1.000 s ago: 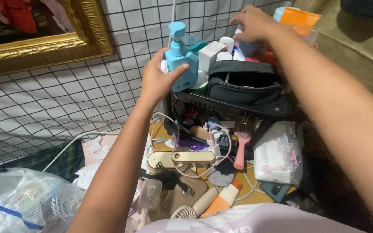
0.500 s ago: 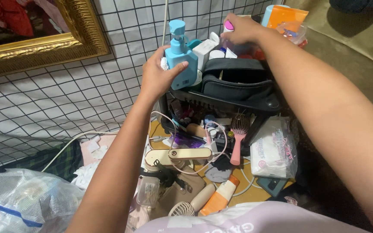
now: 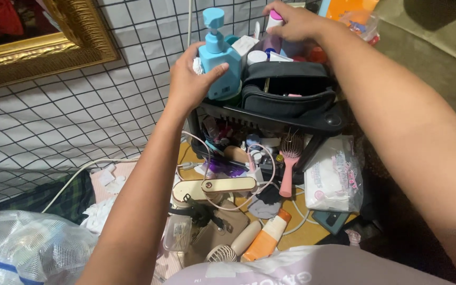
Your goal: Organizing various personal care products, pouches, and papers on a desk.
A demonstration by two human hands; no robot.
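Against grid-patterned wall cloth, cluttered black rack, gilt frame alongside.

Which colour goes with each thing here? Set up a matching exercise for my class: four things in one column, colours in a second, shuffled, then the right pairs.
Things:
1. pump bottle, held by the left hand
2. hairbrush
3. pouch
4. picture frame

Colours:
A. gold
B. pink
C. black
D. light blue

Pairs: 1-D, 2-B, 3-C, 4-A
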